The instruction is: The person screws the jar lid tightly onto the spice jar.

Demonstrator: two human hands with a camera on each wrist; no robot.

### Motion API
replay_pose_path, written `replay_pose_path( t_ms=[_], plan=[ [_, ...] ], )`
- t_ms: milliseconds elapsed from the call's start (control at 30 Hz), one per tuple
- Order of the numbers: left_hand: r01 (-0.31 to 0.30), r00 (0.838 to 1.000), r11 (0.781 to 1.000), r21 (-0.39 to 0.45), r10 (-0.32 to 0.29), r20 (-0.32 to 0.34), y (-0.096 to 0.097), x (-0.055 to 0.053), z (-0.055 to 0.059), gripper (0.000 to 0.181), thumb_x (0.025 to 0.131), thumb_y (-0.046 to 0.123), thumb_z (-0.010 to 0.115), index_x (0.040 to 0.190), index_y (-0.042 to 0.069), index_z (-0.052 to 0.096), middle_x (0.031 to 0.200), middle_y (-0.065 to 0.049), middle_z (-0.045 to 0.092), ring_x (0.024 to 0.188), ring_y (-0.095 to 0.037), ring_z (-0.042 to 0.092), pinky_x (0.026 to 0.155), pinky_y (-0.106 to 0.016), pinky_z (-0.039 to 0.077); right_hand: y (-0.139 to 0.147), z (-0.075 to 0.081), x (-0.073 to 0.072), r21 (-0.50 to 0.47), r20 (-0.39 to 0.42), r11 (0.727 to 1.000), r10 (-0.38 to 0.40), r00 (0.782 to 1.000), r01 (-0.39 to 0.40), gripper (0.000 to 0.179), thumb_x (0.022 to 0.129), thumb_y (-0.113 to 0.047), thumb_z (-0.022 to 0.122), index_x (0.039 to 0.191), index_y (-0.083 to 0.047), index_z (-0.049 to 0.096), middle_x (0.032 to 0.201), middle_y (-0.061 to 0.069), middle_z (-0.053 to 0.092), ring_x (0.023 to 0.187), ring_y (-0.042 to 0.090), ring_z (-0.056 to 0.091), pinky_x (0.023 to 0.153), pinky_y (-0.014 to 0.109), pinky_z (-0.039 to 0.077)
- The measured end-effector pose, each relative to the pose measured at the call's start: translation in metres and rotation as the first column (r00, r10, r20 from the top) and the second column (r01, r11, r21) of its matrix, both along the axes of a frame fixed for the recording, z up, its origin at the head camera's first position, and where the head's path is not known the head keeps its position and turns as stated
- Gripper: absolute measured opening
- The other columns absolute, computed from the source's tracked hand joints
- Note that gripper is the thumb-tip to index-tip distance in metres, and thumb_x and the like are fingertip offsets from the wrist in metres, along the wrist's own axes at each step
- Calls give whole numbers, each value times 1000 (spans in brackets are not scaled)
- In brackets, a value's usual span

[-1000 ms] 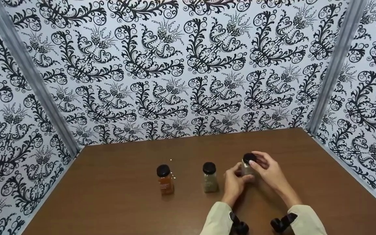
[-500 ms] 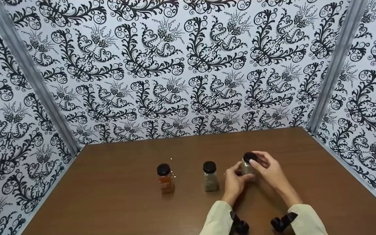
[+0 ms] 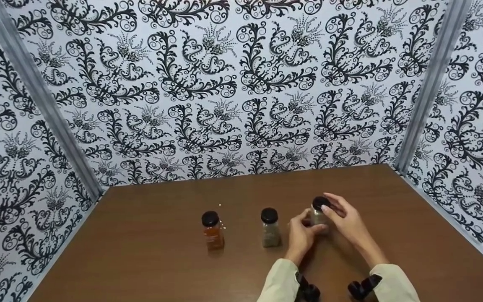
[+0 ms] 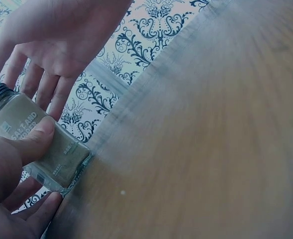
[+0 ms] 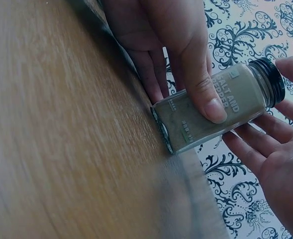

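My left hand (image 3: 301,238) grips the glass body of a salt and pepper jar (image 5: 243,99) at the right of the table. In the right wrist view its thumb lies across the printed label. Thumb and fingers of my right hand (image 3: 350,222) pinch the jar's black lid (image 3: 320,202) from the right. The lid sits on the jar, which stands about upright with its base at the table; the left wrist view shows greyish-beige powder inside. Left of the hands stands a second jar (image 3: 271,235) with greenish-grey contents and a black lid.
Farther left stands a jar of orange spice (image 3: 213,238), black-lidded too. Small white specks (image 3: 222,225) lie beside it on the brown table (image 3: 149,251). Patterned walls (image 3: 208,105) with grey corner strips enclose the table at the back and sides.
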State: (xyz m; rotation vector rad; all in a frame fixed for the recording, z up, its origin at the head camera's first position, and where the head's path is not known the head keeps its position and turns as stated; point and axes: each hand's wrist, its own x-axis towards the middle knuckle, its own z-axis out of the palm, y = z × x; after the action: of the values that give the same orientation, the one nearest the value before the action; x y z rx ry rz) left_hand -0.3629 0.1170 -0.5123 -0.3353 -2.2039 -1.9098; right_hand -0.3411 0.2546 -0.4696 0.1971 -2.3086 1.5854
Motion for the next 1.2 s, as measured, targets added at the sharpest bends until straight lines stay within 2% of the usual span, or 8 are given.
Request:
replay_pose_path(
  t_ms=[133,300,567,800,1067,1133,1200],
  plan=[
    [7,1000,1000,-1,-7,19,1,2,1,33,74,9,87,105,18,76,93,1,76,86,-6,68,72,-18,54,2,-1,2,-14,-6,1000,-4,1000,4,41,97,-16,66,135,-3,58,135,21,63,110,-7,58,92,6,45],
    [-13,1000,1000,-24,13,12,2,1,4,34,73,13,88,104,20,76,92,2,76,85,-5,68,73,-19,54,0,2,1,-61,-5,998,9,1000,-10,42,96,-15,68,133,-1,56,133,24,63,106,-9,60,90,8,48],
    [23,1000,999,30,-24,7,0,0,4,37,72,9,88,107,13,76,92,-3,76,86,-9,70,70,-16,53,4,1,1,1,-18,1000,15,1000,-15,45,99,-19,63,142,-7,54,141,18,59,110,-15,54,95,6,43],
    [14,1000,1000,21,-14,5,0,0,3,37,73,7,87,107,13,76,93,-3,76,86,-8,69,70,-17,53,1,0,0,-59,-43,997,39,998,-41,41,96,-10,67,135,-2,58,135,23,62,107,-11,59,91,7,47],
    [-2,1000,1000,2,2,17,-1,1,4,35,73,9,87,106,16,76,94,0,76,88,-7,69,73,-18,54,-3,-1,-1,-90,-1,996,14,1000,-14,44,92,-9,71,132,0,55,131,26,64,103,-7,63,87,11,51],
    [-2,1000,1000,-1,2,12,-1,2,4,35,73,9,87,106,16,76,94,-1,77,88,-8,70,73,-18,54,-3,1,0,-85,13,996,20,1000,-19,46,93,-11,72,134,-1,54,133,25,63,105,-7,62,89,10,50],
    [-7,1000,1000,-8,7,9,-1,2,5,35,73,10,88,106,15,76,94,-2,77,88,-9,70,73,-18,54,-3,2,1,-67,25,997,27,999,-25,48,94,-14,70,137,-2,52,137,23,61,112,-1,62,91,10,48]
  ],
)
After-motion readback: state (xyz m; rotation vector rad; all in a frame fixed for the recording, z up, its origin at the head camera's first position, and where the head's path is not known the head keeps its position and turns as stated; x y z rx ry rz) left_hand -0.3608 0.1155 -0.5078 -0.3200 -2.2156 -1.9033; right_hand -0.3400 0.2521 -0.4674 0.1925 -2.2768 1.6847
